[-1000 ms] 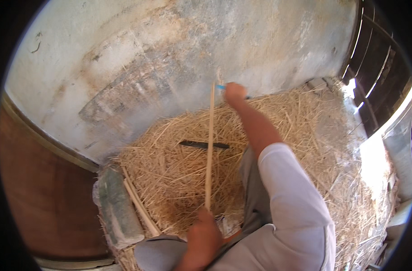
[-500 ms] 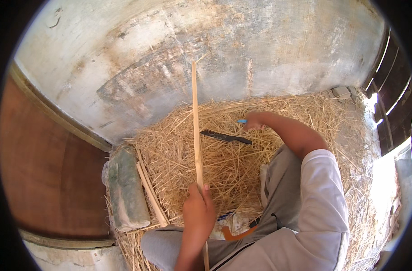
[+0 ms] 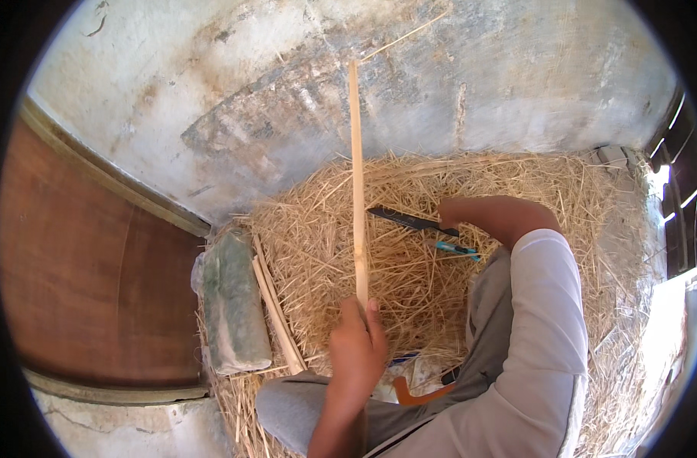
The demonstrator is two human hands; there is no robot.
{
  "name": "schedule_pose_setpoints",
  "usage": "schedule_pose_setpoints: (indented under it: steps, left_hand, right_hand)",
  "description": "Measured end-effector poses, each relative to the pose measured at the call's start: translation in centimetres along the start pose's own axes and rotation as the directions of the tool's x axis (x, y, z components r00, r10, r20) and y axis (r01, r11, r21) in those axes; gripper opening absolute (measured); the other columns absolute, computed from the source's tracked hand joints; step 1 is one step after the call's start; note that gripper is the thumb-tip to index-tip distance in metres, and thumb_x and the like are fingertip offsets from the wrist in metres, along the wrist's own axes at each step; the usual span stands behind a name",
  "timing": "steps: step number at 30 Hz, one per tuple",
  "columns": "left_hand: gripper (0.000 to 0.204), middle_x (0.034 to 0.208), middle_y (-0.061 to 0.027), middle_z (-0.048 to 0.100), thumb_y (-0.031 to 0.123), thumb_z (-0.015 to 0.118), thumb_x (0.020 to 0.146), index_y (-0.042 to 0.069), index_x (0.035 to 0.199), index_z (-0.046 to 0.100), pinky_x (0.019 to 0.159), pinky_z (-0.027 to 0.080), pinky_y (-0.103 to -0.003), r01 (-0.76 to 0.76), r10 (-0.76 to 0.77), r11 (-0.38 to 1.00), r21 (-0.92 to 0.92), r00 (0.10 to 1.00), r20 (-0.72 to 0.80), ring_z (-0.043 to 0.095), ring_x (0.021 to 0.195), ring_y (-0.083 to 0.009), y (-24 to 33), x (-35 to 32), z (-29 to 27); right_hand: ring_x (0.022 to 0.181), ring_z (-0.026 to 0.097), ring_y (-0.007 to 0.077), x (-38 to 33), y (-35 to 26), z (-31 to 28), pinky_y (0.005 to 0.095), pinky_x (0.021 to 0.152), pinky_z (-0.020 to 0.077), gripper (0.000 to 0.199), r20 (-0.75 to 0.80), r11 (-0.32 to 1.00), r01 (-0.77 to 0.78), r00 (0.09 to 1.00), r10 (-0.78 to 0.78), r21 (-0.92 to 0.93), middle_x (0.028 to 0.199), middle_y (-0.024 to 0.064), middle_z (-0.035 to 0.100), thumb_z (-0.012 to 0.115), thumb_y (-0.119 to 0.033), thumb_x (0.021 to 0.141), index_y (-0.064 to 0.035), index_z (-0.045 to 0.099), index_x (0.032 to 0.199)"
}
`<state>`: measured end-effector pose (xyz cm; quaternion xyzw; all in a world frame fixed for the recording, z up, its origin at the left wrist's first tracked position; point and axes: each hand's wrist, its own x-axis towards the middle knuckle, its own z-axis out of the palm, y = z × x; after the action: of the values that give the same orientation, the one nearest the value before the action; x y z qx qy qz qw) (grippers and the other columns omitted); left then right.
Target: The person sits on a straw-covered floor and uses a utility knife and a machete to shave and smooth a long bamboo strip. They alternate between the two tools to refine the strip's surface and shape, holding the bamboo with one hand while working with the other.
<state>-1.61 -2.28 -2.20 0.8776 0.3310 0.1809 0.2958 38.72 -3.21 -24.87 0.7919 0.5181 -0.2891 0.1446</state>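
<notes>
My left hand (image 3: 358, 343) is closed around a long pale strip of split wood or bamboo (image 3: 357, 168), which stands up in front of me. A thin sliver (image 3: 406, 36) sticks out sideways from its far end. Over on the right, my right hand (image 3: 454, 212) is at the handle end of a black-bladed knife (image 3: 402, 219), its fingers curled down over the handle and partly hidden. The knife's blade points left toward the strip. Just nearer than that hand, a light-blue cutter (image 3: 455, 249) lies on the straw.
Loose straw (image 3: 303, 221) covers the ground. At left lie a green plastic-wrapped roll (image 3: 232, 305) and several wooden strips (image 3: 276, 313). An orange curved handle (image 3: 417, 393) rests by my legs. A stained wall (image 3: 287, 99) rises ahead, and a brown door (image 3: 96, 267) stands left.
My right hand has let go of the blue cutter, now on the straw, and taken the knife's handle. The strip, still in my left hand, shows a longer sliver at its tip.
</notes>
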Motion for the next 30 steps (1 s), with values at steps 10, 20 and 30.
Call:
schedule_pose_setpoints:
  steps: [10,20,30]
  left_hand:
    - [0.027,0.067,-0.0230,0.064,0.025,0.053,0.106,-0.002,0.113,0.054,0.052,0.050,-0.051,0.049,-0.049,0.999,0.001,0.998,0.043,0.066,0.060,-0.0448,-0.5,0.4,0.4]
    - [0.025,0.078,-0.0255,0.065,0.024,0.050,0.106,-0.001,0.112,0.054,0.059,0.049,-0.052,0.005,-0.007,0.998,-0.067,1.000,-0.016,0.066,0.068,-0.0441,-0.9,0.6,0.0]
    - [0.021,0.070,0.0018,0.051,0.025,0.058,0.103,0.007,0.093,0.054,0.050,0.037,-0.025,0.508,-0.290,0.573,-0.643,0.860,0.420,0.047,0.057,-0.0083,-3.5,3.3,0.1]
  right_hand:
    - [0.086,0.068,0.0302,2.0,-2.3,3.7,0.0485,0.072,0.0538,0.057,0.158,0.949,-0.169,0.979,0.130,0.266,0.101,0.0178,0.071,0.072,-0.053,0.087,0.0007,0.072,0.107]
    - [0.071,0.069,0.0309,0.0,-2.2,-0.3,0.0457,0.064,0.0542,0.048,-0.002,0.999,-0.037,0.999,0.037,-0.007,0.085,0.0143,0.071,0.073,-0.048,0.086,-0.0028,0.076,0.103]
    - [0.060,0.072,0.0289,-4.3,1.1,-6.9,0.0405,0.049,0.0556,0.020,0.136,0.820,-0.333,0.942,0.306,0.465,0.072,0.0191,0.069,0.060,-0.007,0.089,0.0072,0.070,0.097]
